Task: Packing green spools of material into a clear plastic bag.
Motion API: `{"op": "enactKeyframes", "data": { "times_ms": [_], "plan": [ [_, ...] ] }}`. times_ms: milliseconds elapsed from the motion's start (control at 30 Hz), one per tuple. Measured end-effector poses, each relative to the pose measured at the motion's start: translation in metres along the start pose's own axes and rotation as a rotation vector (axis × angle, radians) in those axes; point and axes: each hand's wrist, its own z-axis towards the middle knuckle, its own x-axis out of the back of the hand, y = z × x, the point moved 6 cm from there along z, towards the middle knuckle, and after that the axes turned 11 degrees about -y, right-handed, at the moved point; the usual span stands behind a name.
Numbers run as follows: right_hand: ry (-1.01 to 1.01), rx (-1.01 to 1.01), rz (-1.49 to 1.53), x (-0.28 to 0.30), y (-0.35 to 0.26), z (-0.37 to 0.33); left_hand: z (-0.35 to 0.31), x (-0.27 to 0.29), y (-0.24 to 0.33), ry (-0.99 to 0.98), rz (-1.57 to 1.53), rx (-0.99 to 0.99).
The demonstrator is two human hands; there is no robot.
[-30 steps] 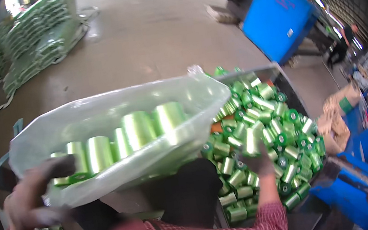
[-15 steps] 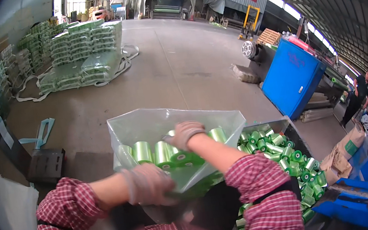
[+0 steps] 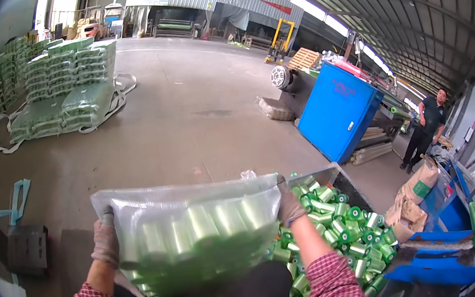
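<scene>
A clear plastic bag (image 3: 192, 194) hangs in front of me, its top edge stretched wide between my hands. Through its side show several green rolls of film (image 3: 201, 221), standing in a row with more beneath them. My left hand (image 3: 104, 239), in a greyish glove, is closed on the bag's upper left corner. At the upper right corner my gloved right hand (image 3: 289, 202) grips the bag, fingers partly hidden. Just right of the bag, loose green film rolls (image 3: 344, 218) fill a dark-walled bin (image 3: 349, 184).
Filled bags (image 3: 67, 81) are stacked at the far left with white straps around them. A blue cabinet (image 3: 338, 110) stands beyond the bin, with a person (image 3: 425, 125) to its right. Paper sacks (image 3: 414, 193) and a blue metal frame (image 3: 441, 259) lie right; a dark box-shaped stand (image 3: 28, 251) is left.
My right hand has come out of the bag and my left has moved off its front. Both now hold its upper corners, with the opening drawn flat. The view has swung right.
</scene>
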Motion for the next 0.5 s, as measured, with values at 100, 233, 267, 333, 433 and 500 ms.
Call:
{"op": "enactKeyframes", "data": {
  "times_ms": [100, 233, 267, 333, 433, 500],
  "plan": [
    [0.296, 0.205, 0.359, 0.007, 0.062, 0.064, 0.028, -0.031, 0.002, 0.147, -0.102, -0.001],
    [0.539, 0.071, 0.926, -0.028, -0.005, 0.063, 0.047, -0.018, 0.003, 0.072, -0.279, -0.11],
    [0.473, 0.02, 0.961, -0.031, 0.001, 0.071, 0.058, -0.022, -0.003, 0.079, -0.279, -0.099],
    [0.268, -0.056, 0.903, -0.041, -0.011, 0.089, 0.076, -0.018, -0.012, 0.271, -0.17, -0.058],
    [0.297, 0.379, -0.329, -0.035, -0.03, 0.106, 0.079, -0.02, -0.021, 0.214, -0.118, -0.025],
    [0.349, 0.546, -0.613, -0.054, -0.045, 0.11, 0.072, -0.009, -0.024, 0.238, 0.022, 0.026]
  ]
}}
